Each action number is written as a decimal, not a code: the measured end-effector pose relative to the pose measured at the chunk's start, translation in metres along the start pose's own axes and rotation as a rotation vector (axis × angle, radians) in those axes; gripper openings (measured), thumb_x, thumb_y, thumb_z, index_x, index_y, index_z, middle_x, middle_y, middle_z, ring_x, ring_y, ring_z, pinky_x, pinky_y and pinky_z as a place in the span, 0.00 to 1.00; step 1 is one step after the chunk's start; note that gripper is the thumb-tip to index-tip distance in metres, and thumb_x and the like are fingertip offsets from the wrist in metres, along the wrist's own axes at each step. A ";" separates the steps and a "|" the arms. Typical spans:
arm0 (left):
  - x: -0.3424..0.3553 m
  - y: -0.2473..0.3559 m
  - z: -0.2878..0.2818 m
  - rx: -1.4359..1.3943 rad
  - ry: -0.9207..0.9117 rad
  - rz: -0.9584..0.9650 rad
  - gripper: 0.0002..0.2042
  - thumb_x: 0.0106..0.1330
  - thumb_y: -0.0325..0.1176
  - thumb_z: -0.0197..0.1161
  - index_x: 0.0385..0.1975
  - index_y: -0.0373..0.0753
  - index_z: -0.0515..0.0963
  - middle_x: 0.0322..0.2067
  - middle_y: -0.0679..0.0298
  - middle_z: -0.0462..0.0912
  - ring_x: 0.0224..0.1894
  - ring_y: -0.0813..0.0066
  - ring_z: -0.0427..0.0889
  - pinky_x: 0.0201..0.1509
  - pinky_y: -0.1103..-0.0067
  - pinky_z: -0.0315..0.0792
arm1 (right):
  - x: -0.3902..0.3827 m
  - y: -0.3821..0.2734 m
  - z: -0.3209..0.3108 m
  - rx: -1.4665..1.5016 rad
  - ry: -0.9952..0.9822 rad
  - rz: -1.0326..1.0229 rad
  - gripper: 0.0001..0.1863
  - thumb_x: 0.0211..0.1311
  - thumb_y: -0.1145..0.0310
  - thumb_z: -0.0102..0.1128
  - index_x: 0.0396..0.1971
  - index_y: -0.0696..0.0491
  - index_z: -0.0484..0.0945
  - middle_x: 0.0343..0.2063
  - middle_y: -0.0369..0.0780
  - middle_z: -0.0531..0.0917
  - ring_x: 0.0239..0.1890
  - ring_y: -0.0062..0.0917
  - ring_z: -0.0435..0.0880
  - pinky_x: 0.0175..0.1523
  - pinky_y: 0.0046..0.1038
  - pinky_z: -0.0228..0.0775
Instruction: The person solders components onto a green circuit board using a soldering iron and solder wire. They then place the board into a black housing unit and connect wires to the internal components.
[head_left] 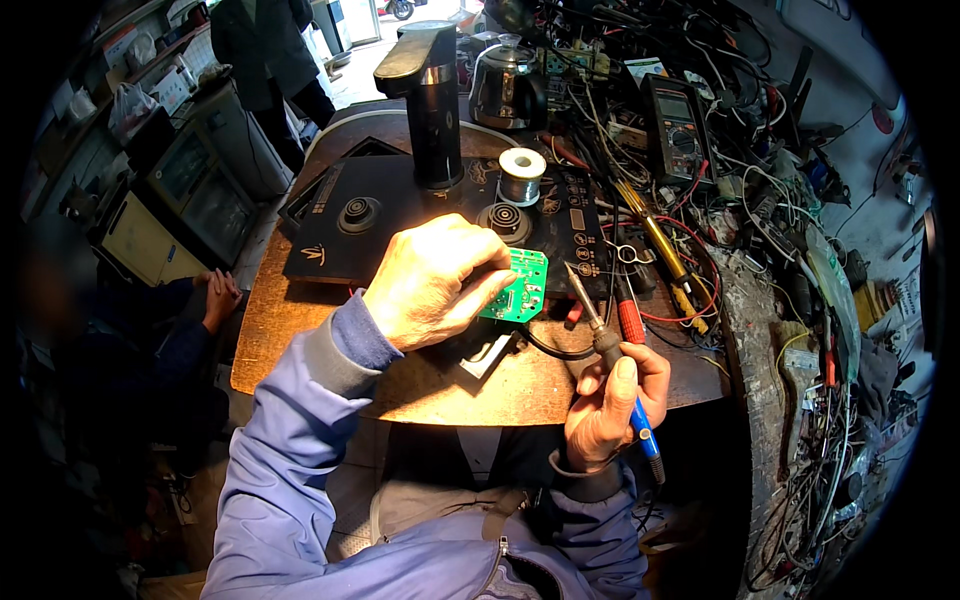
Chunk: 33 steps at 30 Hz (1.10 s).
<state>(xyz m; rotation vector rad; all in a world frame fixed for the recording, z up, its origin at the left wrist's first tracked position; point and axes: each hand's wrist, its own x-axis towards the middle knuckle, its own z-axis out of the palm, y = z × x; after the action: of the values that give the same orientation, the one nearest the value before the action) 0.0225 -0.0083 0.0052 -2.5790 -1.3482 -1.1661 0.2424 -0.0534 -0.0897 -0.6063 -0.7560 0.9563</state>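
Observation:
My left hand [437, 278] is closed at the left side of a green circuit board [528, 286], with thumb and fingers pinched against it. The palm and fingers cover part of the board. In my right hand [618, 408] is a soldering iron [606, 345] with a blue handle, held like a pen. Its metal tip points up and left, a little to the right of the board and apart from it. A spool of solder wire [521, 178] stands upright on the black appliance beyond my hands.
A black two-ring kettle base [345, 240] with a tall spout column [435, 130] fills the table's far side. Behind it stands a glass kettle [508, 85]. Tangled cables, a multimeter [677, 128] and a yellow tool [655, 240] crowd the right. Another person's hands [220, 298] are at left.

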 end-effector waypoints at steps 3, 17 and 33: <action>0.000 -0.001 0.000 -0.005 -0.001 0.000 0.07 0.60 0.25 0.75 0.33 0.36 0.83 0.31 0.59 0.86 0.34 0.60 0.84 0.39 0.69 0.79 | 0.000 0.000 -0.002 -0.022 -0.025 -0.008 0.15 0.70 0.68 0.66 0.48 0.61 0.76 0.33 0.42 0.81 0.24 0.19 0.77 0.30 0.20 0.73; 0.000 -0.004 -0.002 -0.015 -0.014 0.054 0.06 0.60 0.30 0.73 0.32 0.39 0.82 0.30 0.58 0.85 0.34 0.58 0.84 0.38 0.67 0.79 | 0.000 -0.003 0.003 -0.135 -0.055 -0.086 0.09 0.71 0.68 0.59 0.42 0.59 0.74 0.28 0.40 0.77 0.17 0.16 0.68 0.22 0.18 0.61; -0.001 -0.010 -0.011 -0.110 -0.109 0.030 0.07 0.58 0.25 0.71 0.35 0.36 0.84 0.35 0.59 0.89 0.39 0.61 0.86 0.47 0.70 0.81 | -0.001 0.000 0.000 -0.119 -0.072 -0.104 0.09 0.70 0.70 0.59 0.41 0.59 0.74 0.29 0.43 0.80 0.16 0.16 0.68 0.22 0.19 0.59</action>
<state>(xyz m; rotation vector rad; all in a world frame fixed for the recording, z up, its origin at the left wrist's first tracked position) 0.0082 -0.0063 0.0099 -2.7667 -1.2946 -1.1424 0.2424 -0.0540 -0.0898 -0.6320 -0.9050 0.8455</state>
